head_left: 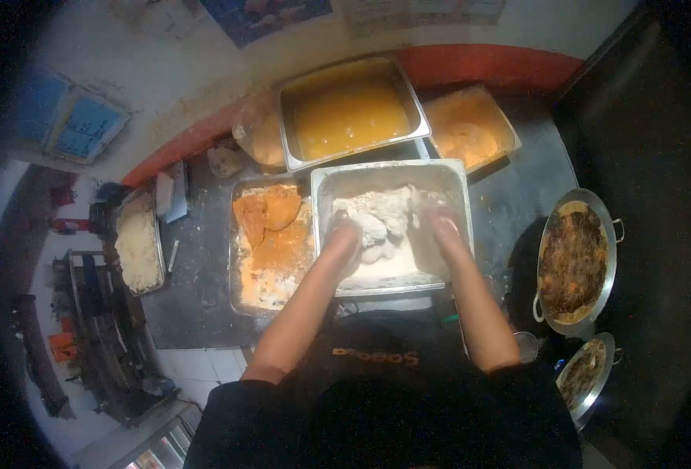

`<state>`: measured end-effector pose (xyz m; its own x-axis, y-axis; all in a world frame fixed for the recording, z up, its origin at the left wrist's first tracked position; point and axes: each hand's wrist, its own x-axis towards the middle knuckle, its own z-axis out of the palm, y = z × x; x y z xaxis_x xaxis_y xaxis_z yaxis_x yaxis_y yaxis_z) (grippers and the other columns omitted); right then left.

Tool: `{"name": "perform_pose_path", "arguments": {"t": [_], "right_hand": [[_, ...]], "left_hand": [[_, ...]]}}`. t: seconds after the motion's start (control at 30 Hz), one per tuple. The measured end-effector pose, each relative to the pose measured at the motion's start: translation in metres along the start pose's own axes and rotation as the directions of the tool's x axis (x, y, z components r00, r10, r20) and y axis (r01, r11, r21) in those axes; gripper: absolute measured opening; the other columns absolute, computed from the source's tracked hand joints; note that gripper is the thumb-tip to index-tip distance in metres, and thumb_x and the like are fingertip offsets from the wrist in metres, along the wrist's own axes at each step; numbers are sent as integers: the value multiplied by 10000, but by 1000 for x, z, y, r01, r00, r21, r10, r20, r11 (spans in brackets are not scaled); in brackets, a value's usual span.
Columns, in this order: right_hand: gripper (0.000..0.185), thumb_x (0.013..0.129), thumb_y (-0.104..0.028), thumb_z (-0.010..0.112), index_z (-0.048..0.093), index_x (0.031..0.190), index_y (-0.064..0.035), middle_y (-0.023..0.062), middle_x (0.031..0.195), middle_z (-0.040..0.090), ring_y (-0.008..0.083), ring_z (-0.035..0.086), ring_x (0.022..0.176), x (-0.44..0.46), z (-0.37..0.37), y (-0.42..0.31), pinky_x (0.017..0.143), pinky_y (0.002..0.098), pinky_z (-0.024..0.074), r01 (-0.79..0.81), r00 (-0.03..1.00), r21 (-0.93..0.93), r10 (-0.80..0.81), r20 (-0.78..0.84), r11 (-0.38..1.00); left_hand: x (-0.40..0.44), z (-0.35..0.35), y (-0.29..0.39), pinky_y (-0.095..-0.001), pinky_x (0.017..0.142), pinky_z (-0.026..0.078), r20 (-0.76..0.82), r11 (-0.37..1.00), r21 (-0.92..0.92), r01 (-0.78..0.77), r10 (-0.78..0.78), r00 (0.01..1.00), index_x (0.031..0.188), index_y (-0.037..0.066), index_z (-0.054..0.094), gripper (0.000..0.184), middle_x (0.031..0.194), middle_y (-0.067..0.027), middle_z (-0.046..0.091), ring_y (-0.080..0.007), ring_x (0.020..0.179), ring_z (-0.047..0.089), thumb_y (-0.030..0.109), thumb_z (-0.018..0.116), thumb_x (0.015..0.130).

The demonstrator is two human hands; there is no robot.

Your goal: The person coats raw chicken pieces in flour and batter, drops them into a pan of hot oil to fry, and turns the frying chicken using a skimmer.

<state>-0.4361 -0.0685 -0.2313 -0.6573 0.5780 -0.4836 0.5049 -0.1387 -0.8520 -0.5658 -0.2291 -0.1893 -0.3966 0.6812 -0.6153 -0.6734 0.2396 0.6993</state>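
A deep metal pan (392, 288) in front of me holds white flour with lumpy flour-coated pieces (388, 215) heaped in its middle. My left hand (344, 239) is inside the pan at the left, against the coated pieces, its fingers covered by flour and hard to make out. Across the heap, my right hand (443, 228) is near the pan's right wall, smeared by motion. What the coated pieces are under the flour does not show.
Left of the pan is a tray (234, 293) with orange, breaded-looking pieces. Behind stand a pan of yellow liquid (353, 109) and a container of orange powder (478, 133). A tray of pale crumbs (138, 250) lies far left; two round pans (574, 262) are at right.
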Motion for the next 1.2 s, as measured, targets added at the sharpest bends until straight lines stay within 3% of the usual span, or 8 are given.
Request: {"name": "perform_pose_path", "arguments": {"t": [0.13,0.53,0.6,0.73,0.83,1.03,1.1,1.2], "right_hand": [[518,858,-410,490,466,1216,-36,111,1233,463,178,460,1078,84,33,40,909,300,364,-124,986,-264,89,-141,957],[357,771,-297,557,551,990,-15,86,890,549,187,505,799,-19,0,-22,737,334,425,-63,995,446,90,-40,893],[393,786,-315,563,540,1028,-7,96,902,556,191,518,801,-17,1,-19,723,329,435,-81,995,-45,78,-54,996],[373,802,-290,571,533,1060,-24,102,928,556,192,533,871,42,40,46,737,320,444,-77,975,86,57,217,993],[254,829,-210,544,523,1025,-50,37,846,545,138,517,739,1,48,-12,688,293,430,-88,990,465,27,136,881],[282,815,-285,508,586,899,-27,81,866,567,153,530,803,3,9,1,717,303,424,-80,996,213,68,65,974],[365,858,-326,426,591,930,-8,107,911,580,165,529,796,8,2,11,728,321,417,24,995,-344,10,96,938],[387,872,-332,419,577,983,3,123,965,576,163,511,862,-18,21,-33,760,326,407,-215,966,46,205,156,976]], "left_hand": [[66,-27,-36,-389,540,509,-66,965,-261,8,-26,998,1110,90,482,303,956,-125,581,-221,783,594,255,344,897],[20,-11,-5,-362,619,456,-190,979,-187,-84,48,981,1019,88,525,219,839,-68,557,-173,817,533,210,415,875],[57,-35,-37,-337,723,436,-97,972,144,-185,200,975,965,67,547,191,815,-48,553,-158,796,512,213,457,879],[100,-32,-62,-311,752,421,-57,641,730,-235,400,915,995,58,545,177,848,-49,562,-155,824,517,165,488,866],[77,-8,-33,-289,847,403,6,935,345,-78,81,997,1148,26,489,418,1062,-114,542,-174,989,508,289,565,832],[13,-9,9,-286,800,408,27,987,2,-163,163,986,1050,23,533,270,1021,-99,553,-183,932,508,191,469,848],[13,-12,17,-291,811,404,-56,630,776,45,-1,998,1102,-6,466,344,1070,-137,519,-204,958,500,206,476,831],[66,-45,-55,-326,856,392,-14,387,912,-133,354,935,1111,16,474,339,1030,-131,532,-207,953,499,206,481,830]]}}
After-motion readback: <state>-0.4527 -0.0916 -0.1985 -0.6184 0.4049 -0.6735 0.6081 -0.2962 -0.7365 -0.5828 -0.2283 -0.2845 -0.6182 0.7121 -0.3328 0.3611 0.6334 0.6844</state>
